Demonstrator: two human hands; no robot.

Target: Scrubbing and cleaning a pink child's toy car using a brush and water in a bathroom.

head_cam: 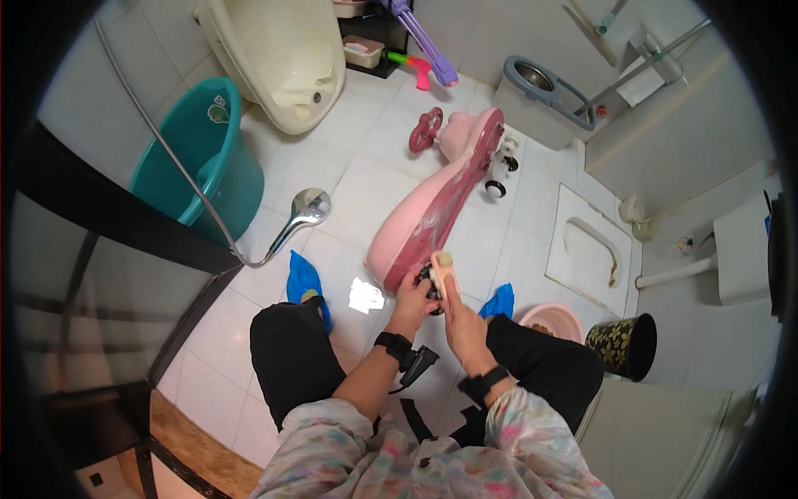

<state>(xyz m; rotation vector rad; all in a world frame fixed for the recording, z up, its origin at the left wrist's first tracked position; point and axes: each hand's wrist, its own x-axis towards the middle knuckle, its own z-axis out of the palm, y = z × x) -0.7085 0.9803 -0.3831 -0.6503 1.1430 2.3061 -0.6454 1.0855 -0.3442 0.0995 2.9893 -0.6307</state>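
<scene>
A pink ride-on swing car (405, 231) lies on its side on the tiled floor, its darker pink underside facing right and streaked with what looks like suds. My left hand (408, 309) grips a black wheel (426, 274) at the car's near end; the fingers partly hide it. In my right hand (466, 330) is a pink-handled scrub brush (444, 265), held against or just beside that wheel. The far end carries small black-and-white wheels (495, 189) and a dark pink steering wheel (426, 131).
A chrome shower head (310, 207) lies left, its hose crossing a teal tub (246, 181). A urinal (280, 62) and grey mop bucket (530, 112) stand behind. On the right are a squat toilet (589, 246), pink basin (561, 315) and flowered bin (614, 343).
</scene>
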